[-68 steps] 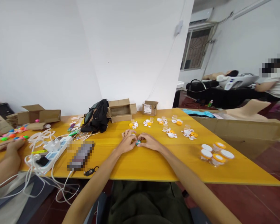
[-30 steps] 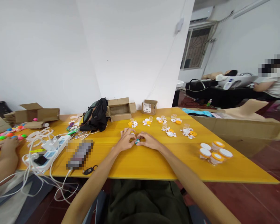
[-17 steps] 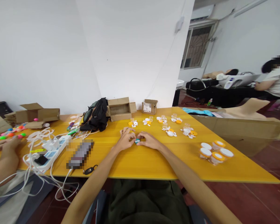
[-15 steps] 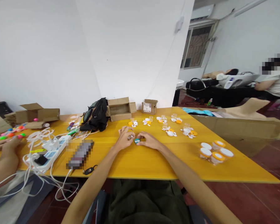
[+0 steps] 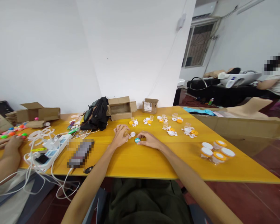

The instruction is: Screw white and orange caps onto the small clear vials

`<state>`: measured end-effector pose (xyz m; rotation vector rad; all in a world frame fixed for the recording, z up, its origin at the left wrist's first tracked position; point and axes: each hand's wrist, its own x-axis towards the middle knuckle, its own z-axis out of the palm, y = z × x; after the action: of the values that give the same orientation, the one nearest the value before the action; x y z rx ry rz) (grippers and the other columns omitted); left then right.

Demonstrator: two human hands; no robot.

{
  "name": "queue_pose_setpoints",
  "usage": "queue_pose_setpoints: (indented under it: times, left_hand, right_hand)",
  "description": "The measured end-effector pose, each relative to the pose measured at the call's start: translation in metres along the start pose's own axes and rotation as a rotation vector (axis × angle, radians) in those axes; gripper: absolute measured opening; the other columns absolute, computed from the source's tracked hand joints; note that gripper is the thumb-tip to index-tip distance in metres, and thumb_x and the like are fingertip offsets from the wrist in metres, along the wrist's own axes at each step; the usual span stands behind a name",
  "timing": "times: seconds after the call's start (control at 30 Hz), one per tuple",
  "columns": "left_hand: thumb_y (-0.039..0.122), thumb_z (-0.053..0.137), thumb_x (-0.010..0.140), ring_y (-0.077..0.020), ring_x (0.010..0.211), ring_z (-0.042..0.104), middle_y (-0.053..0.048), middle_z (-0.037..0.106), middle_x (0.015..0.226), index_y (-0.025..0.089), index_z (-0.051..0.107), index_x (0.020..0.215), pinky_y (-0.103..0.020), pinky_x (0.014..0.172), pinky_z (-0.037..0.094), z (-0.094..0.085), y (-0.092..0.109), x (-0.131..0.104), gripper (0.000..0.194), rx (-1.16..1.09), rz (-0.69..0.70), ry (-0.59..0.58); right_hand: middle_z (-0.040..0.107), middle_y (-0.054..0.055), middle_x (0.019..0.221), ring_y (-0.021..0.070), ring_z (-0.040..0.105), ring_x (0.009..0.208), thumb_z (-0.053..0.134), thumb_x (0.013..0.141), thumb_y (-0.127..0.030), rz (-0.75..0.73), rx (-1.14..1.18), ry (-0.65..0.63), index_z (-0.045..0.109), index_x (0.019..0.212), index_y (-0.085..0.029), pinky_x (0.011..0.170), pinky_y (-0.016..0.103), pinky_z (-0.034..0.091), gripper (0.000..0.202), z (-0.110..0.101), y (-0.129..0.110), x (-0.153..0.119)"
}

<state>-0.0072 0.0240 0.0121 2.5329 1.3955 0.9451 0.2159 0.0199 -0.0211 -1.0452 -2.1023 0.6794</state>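
Note:
Between the fingertips of my right hand [image 5: 149,140] is a small round teal-and-white piece [image 5: 137,140], resting low over the tabletop. To its left, the fingers of my left hand [image 5: 119,137] curl around what looks like a small clear plastic cup [image 5: 126,133], partly hidden by them. A white disc [image 5: 133,134] lies between the two hands. Several tiny white parts [image 5: 130,137] sit by my left fingertips, some of them covered by the hand.
Sets of clear cups, orange rings and white discs [image 5: 171,133] lie further back. Lidded jars [image 5: 217,156] stand at right. A phone [image 5: 81,154], power strip [image 5: 53,154] and cables are at left, near another person's hand [image 5: 14,143]. Behind are a black bag [image 5: 96,115] and an open carton [image 5: 120,109].
My left hand has shifted slightly left, away from the right one, uncovering the white disc and small parts. My right hand stays in place with the teal piece.

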Motion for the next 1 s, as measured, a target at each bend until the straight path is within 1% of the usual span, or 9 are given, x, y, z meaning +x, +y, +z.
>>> queue_pose_setpoints:
  times: [0.07,0.17,0.27,0.37,0.5,0.6,0.73,0.9,1.0]
  left_hand:
    - [0.012,0.055,0.076,-0.0276,0.117,0.04,-0.004,0.059,0.12,0.03,0.062,0.112,-0.043,0.095,0.032,0.0,0.001,-0.001,0.041,0.011,0.014,-0.022]
    - [0.015,0.055,0.078,-0.0281,0.12,0.038,-0.004,0.057,0.126,0.032,0.061,0.12,-0.044,0.098,0.031,0.001,0.003,-0.001,0.045,0.034,0.076,-0.061]
    - [0.011,0.05,0.082,-0.0281,0.123,0.037,-0.004,0.057,0.129,0.034,0.059,0.126,-0.044,0.101,0.029,0.003,0.004,-0.001,0.05,0.059,0.146,-0.086]
    - [0.009,0.045,0.086,-0.0274,0.122,0.04,-0.004,0.061,0.123,0.036,0.059,0.128,-0.045,0.102,0.027,0.007,0.004,-0.001,0.052,0.069,0.194,-0.107]
    - [0.011,0.043,0.091,-0.0272,0.118,0.044,-0.005,0.065,0.113,0.034,0.062,0.126,-0.044,0.1,0.028,0.011,0.003,0.001,0.046,0.082,0.215,-0.122]
    - [0.013,0.046,0.092,-0.027,0.116,0.045,-0.005,0.068,0.108,0.033,0.064,0.124,-0.044,0.099,0.029,0.012,0.003,0.002,0.042,0.066,0.197,-0.13]
    - [0.018,0.053,0.091,-0.0278,0.115,0.046,-0.005,0.07,0.108,0.032,0.065,0.123,-0.044,0.098,0.03,0.012,0.008,0.003,0.038,-0.013,0.107,-0.111]
    - [0.028,0.06,0.089,-0.0284,0.112,0.047,-0.005,0.072,0.105,0.031,0.068,0.119,-0.045,0.097,0.033,0.014,0.018,0.004,0.031,-0.112,0.012,-0.078]
    - [0.033,0.06,0.09,-0.0271,0.112,0.047,-0.004,0.071,0.105,0.031,0.07,0.116,-0.044,0.099,0.035,0.016,0.02,0.005,0.028,-0.147,-0.008,-0.069]
  right_hand:
    - [0.068,0.003,0.091,0.0204,0.062,0.085,0.078,0.07,-0.036,0.001,-0.001,-0.001,0.069,0.088,-0.022,0.082,0.036,0.05,0.025,0.0,0.0,0.0]
    - [0.068,0.004,0.091,0.0208,0.062,0.085,0.078,0.07,-0.039,-0.009,0.006,-0.007,0.069,0.089,-0.022,0.082,0.036,0.051,0.027,-0.001,0.0,-0.001]
    - [0.068,0.004,0.092,0.0211,0.062,0.086,0.078,0.071,-0.043,-0.013,0.025,-0.013,0.07,0.089,-0.022,0.083,0.036,0.051,0.029,-0.002,-0.001,-0.001]
    - [0.069,0.004,0.092,0.0208,0.062,0.085,0.073,0.075,-0.049,0.003,0.075,-0.01,0.07,0.091,-0.022,0.082,0.035,0.051,0.031,-0.004,-0.002,-0.001]
    - [0.069,0.004,0.09,0.0205,0.062,0.082,0.063,0.083,-0.052,0.017,0.161,0.023,0.07,0.092,-0.021,0.078,0.034,0.05,0.033,-0.006,0.001,0.0]
    - [0.07,0.005,0.09,0.021,0.062,0.081,0.06,0.085,-0.048,0.007,0.187,0.064,0.07,0.088,-0.021,0.078,0.035,0.05,0.029,-0.007,0.005,0.002]
    - [0.07,0.005,0.09,0.0213,0.062,0.082,0.062,0.083,-0.041,0.008,0.201,0.153,0.069,0.088,-0.022,0.077,0.035,0.05,0.021,-0.005,0.007,0.004]
    - [0.068,0.005,0.105,0.0189,0.063,0.084,0.067,0.078,-0.035,-0.021,0.285,0.223,0.067,0.101,-0.024,0.073,0.032,0.052,0.026,0.0,-0.004,0.003]
    - [0.069,0.005,0.104,0.0193,0.063,0.089,0.067,0.078,-0.033,-0.054,0.311,0.236,0.067,0.099,-0.024,0.077,0.032,0.052,0.023,0.002,-0.012,0.002]
